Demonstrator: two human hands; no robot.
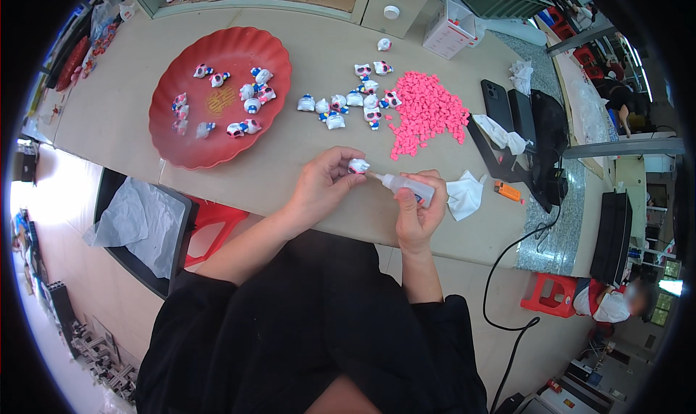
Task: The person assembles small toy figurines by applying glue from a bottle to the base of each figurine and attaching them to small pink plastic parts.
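Between the fingertips of my left hand [328, 180] is a small white figurine head [358, 165] with pink on it. My right hand [419, 214] grips a translucent squeeze bottle [407, 187], its thin nozzle pointing left at the head; whether the tip touches it I cannot tell. Beyond my hands lie several white and blue figurines [335, 120], beside a heap of small pink pieces [428, 109]. To the left, a red scalloped plate [170, 73] carries several more figurines, some lying on their sides.
A crumpled white tissue [465, 195] and an orange lighter [507, 191] lie right of my right hand. Farther right are a dark phone [496, 104], a black bag [547, 146] and a hanging cable [500, 258]. A white box [448, 30] stands at the back. A person sits at far right.
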